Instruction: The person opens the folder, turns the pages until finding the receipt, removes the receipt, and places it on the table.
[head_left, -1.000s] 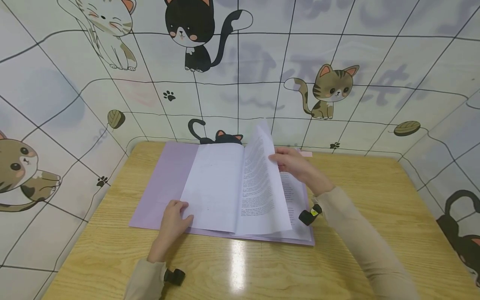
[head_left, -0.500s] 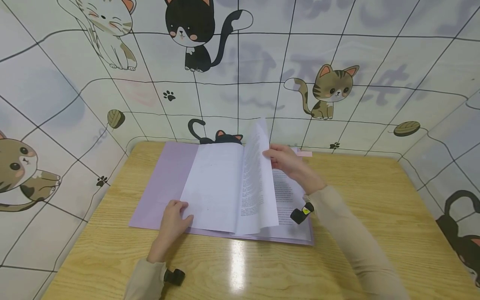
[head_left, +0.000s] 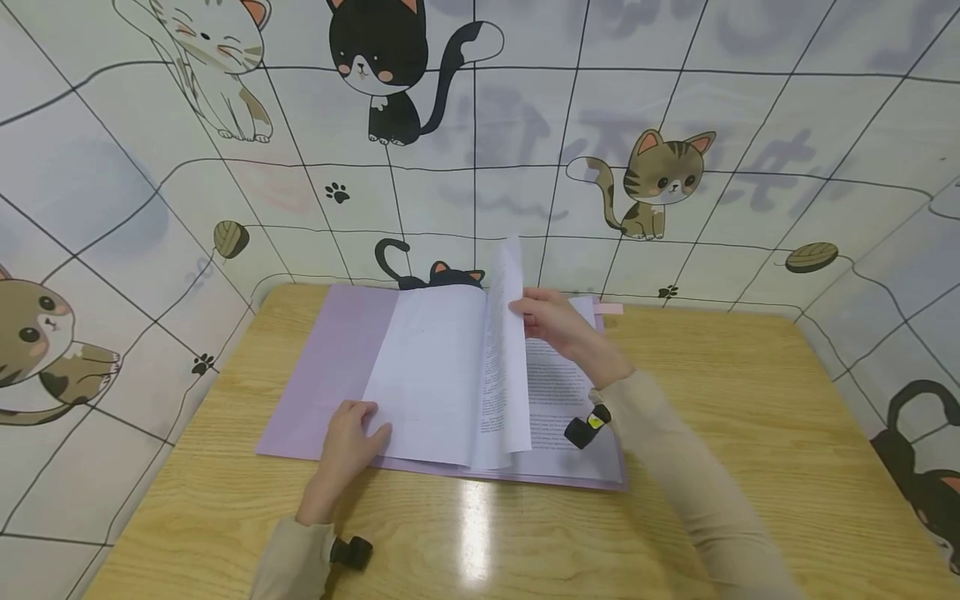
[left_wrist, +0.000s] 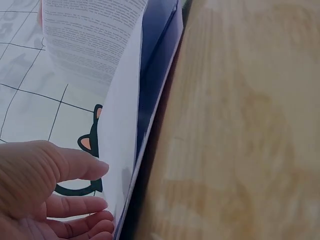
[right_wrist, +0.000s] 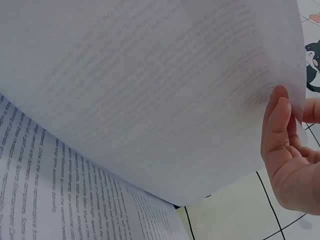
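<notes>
While the right grip point(head_left: 558, 323) pinches a raised white sheet point(head_left: 516, 367) — printed, gently curved — the lilac folder point(head_left: 345, 375) lies open beneath that grip, the left grip point(head_left: 347, 440) resting, fingers loosely apart, at the folder's near edge.

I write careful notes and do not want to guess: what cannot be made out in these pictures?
Head view: words on the lower sheet, too small.
Head view: this sheet's left part, hidden behind the lifted page.
Head view: underside of the purple folder, hidden against the table.
Left wrist view: rest of the left hand, cut off by the left edge.
Right wrist view: rest of the right hand, cut off by the right edge.
</notes>
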